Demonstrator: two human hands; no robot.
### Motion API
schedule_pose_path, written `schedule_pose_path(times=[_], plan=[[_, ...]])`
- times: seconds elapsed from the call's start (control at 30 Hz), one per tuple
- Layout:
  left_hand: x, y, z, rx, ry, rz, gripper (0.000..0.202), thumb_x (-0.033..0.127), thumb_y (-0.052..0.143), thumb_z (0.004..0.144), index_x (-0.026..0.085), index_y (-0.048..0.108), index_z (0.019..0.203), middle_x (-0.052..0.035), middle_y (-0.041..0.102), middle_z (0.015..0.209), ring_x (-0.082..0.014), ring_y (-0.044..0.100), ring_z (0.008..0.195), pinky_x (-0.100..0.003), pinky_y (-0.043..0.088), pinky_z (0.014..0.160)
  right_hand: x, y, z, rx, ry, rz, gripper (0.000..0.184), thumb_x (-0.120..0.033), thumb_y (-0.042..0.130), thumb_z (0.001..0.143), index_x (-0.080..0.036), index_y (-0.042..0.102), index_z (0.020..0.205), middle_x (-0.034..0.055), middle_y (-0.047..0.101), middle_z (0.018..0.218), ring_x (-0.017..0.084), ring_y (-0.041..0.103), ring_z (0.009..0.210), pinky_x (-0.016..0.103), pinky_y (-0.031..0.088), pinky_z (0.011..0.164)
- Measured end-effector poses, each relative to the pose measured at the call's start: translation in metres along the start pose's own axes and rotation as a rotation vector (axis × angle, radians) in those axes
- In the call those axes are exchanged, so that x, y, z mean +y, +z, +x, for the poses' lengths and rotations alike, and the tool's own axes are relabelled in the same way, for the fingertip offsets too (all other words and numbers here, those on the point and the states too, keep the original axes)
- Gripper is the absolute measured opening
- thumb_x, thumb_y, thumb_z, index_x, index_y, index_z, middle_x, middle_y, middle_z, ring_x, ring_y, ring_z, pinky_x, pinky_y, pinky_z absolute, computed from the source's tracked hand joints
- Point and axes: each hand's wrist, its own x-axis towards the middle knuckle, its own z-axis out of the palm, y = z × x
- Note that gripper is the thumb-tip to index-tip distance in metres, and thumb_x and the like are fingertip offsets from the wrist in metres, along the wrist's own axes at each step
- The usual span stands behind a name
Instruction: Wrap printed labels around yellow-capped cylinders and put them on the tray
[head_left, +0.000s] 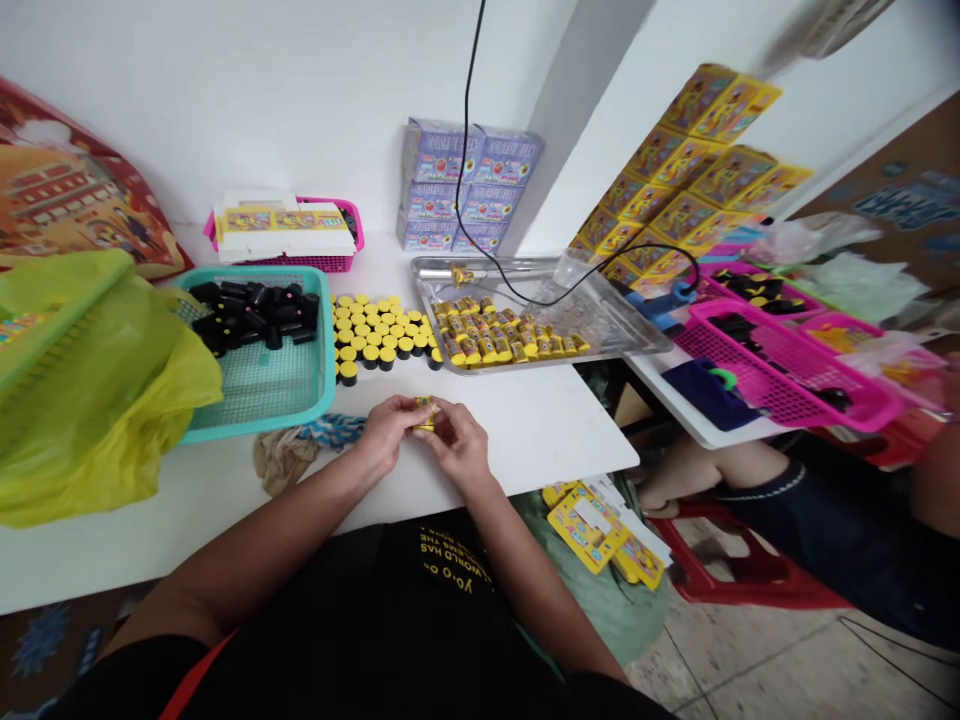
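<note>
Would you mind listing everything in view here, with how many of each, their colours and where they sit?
yellow plastic bag: one, yellow-green, left end of the white table
teal plastic basket: one, teal, beside the bag
black cylinders: many, black, in that basket
yellow-capped cylinders: many, yellow and black, in rows on the table
metal tray: one, silver, right of the rows
yellow-wrapped rolls: many, yellow, on the tray
printed boxes: about six, blue-purple, stacked against the wall
yellow cartons: many, yellow, stacked at right
pink plastic baskets: several, pink, at right
small yellow item: one, yellow, between the hands
left hand: one, holding the item
right hand: one, holding the item
</note>
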Motion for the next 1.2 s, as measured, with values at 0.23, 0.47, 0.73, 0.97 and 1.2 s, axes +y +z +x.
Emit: schedule_pose_path(times=[0.23, 0.47, 0.73, 0.97, 1.2], plan=[[-0.003, -0.001, 0.001, -0.036, -0.04, 0.053, 0.024, 0.015, 0.086, 0.056, 0.011, 0.064, 0.067, -0.0034, 0.066, 0.066, -0.0131, 0.061, 0.063, -0.026, 0.044, 0.062, -0.006, -0.006, 0.004, -0.029, -0.045, -0.051, 0.038, -0.043, 0.063, 0.088, -0.019, 0.062, 0.117, 0.0022, 0.06, 0.08, 0.015, 0.06, 0.069, 0.028, 0.051, 0.063], [0.001, -0.001, 0.002, -0.107, -0.098, -0.06, 0.019, 0.016, 0.082, 0.064, 0.008, 0.068, 0.073, -0.0058, 0.066, 0.072, -0.0144, 0.062, 0.067, -0.027, 0.046, 0.063, -0.008, -0.002, 0.002, 0.003, -0.063, -0.118, 0.046, -0.046, 0.059, 0.091, -0.019, 0.054, 0.129, 0.0057, 0.063, 0.089, 0.017, 0.061, 0.073, 0.031, 0.054, 0.067], [0.003, 0.0, 0.002, -0.256, -0.207, -0.188, 0.016, 0.026, 0.072, 0.08, 0.011, 0.069, 0.084, -0.0048, 0.066, 0.075, -0.0118, 0.06, 0.064, -0.025, 0.048, 0.065, -0.01, 0.003, -0.004, 0.151, -0.155, -0.163, 0.036, -0.026, 0.057, 0.093, -0.022, 0.058, 0.129, 0.0103, 0.067, 0.1, 0.021, 0.062, 0.09, 0.037, 0.057, 0.077], [0.0, -0.001, 0.002, -0.176, -0.243, -0.1, 0.023, 0.031, 0.077, 0.076, 0.01, 0.067, 0.076, -0.0049, 0.064, 0.068, -0.0127, 0.06, 0.06, -0.026, 0.049, 0.064, -0.005, 0.005, -0.006, 0.169, -0.154, -0.18, 0.021, -0.02, 0.056, 0.092, -0.024, 0.068, 0.109, 0.0049, 0.066, 0.08, 0.019, 0.06, 0.075, 0.035, 0.053, 0.068], [0.002, -0.002, 0.004, -0.217, -0.232, -0.041, 0.029, 0.038, 0.075, 0.078, 0.009, 0.068, 0.079, -0.0052, 0.064, 0.068, -0.0132, 0.06, 0.06, -0.026, 0.049, 0.063, -0.006, 0.004, -0.006, 0.176, -0.128, -0.172, 0.023, -0.025, 0.057, 0.092, -0.021, 0.064, 0.114, 0.0067, 0.067, 0.086, 0.02, 0.06, 0.08, 0.036, 0.053, 0.072]])
